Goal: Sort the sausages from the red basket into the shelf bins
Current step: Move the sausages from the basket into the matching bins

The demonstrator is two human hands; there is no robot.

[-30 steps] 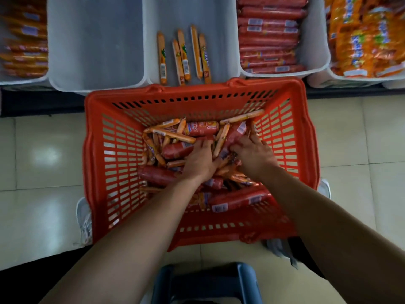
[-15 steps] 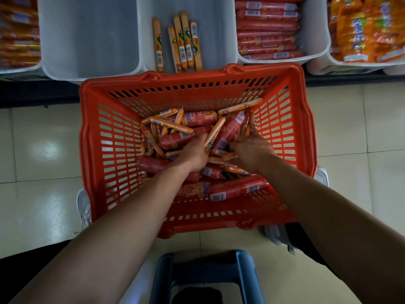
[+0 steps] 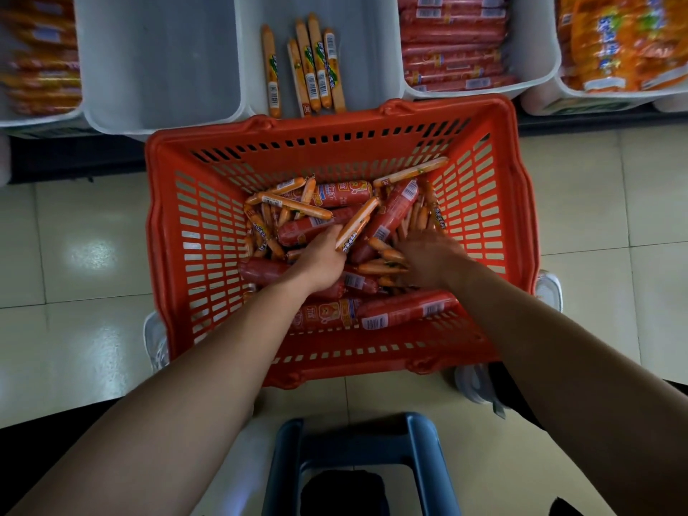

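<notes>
Digging in: both hands are down inside the red slotted plastic basket [image 3: 175,232], which stands on the pale tiled floor [image 3: 85,251].

Hands:
- left hand [image 3: 320,262]: fingers curled into the heap. The near end of one thin orange sausage stick [image 3: 356,226] touches its fingertips. Can't tell if it's pinched.
- right hand [image 3: 428,256]: back up, fingers buried among thin sticks and blurred. Grip unreadable.

Progress, my read: early.
- Straight beyond the hands, the middle white plastic shelf bin [image 3: 374,50] holds five loose orange sticks [image 3: 309,65].
- Beyond the right hand, the white bin of stacked red sausages [image 3: 536,57] looks well filled.
- Beyond and left of the left hand, the bare white bin [image 3: 156,61] shows nothing inside.
- Around and under both hands, the basket holds a mixed heap of thick red sausage tubes [image 3: 405,310] and many thin sticks, so most of the sorting is left.

Edges and room:
- The basket's far rim sits right against the bin fronts, so any lift must clear that wall, then the bin lip.
- The side walls are well apart from each hand.
- The hands are near each other, with sausages between them.
- A blue plastic stool [image 3: 357,459] sits nearer than the wrists, between the forearms and off the reach path.
</notes>
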